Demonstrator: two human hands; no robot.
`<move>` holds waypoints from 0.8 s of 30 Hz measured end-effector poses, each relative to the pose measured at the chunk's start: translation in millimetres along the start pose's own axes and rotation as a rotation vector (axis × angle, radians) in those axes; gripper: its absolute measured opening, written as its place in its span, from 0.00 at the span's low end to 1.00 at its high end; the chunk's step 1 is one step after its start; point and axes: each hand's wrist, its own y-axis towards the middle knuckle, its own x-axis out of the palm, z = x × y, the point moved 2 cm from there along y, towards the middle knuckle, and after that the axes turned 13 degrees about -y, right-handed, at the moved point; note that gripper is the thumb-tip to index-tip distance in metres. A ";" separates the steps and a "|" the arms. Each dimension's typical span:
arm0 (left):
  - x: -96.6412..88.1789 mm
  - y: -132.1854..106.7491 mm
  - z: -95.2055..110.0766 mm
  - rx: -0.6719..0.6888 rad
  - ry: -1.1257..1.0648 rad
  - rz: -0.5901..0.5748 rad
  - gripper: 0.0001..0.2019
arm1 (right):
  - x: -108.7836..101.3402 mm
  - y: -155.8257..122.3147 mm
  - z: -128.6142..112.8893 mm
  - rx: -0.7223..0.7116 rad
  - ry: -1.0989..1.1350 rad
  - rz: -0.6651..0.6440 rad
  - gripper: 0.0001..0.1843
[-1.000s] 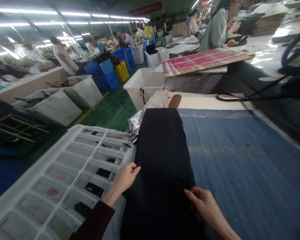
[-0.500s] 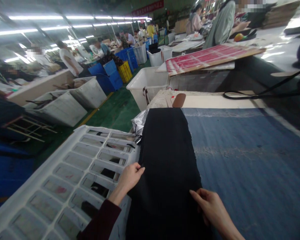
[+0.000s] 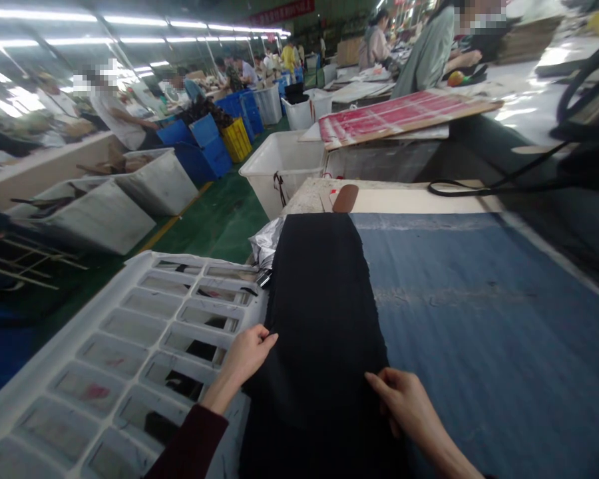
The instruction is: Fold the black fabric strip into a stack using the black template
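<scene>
The left hand (image 3: 245,354) pinches the left edge of a long black fabric strip (image 3: 324,293) between thumb and curled fingers, and the right hand (image 3: 405,399) pinches the opposite edge, a little nearer the wearer. The strip lies lengthwise along the left side of a blue sheet (image 3: 484,319), with a white slotted plastic panel (image 3: 154,346) to its left. A brown rounded piece (image 3: 346,198) sits just beyond its far end, near a white plastic bin (image 3: 263,179)
</scene>
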 end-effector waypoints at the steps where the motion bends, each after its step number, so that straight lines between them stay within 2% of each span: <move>1: 0.7 1.1 -1.3 0.000 0.000 -0.004 0.14 | -0.5 -0.2 -1.2 0.003 0.005 0.002 0.18; 11: 3.5 6.8 -11.5 0.019 0.017 -0.042 0.18 | -2.9 -1.8 -3.3 0.042 0.058 -0.002 0.15; 24: -1.0 -2.5 2.9 0.006 -0.011 -0.012 0.16 | -1.6 -4.1 -1.3 0.036 0.016 -0.009 0.18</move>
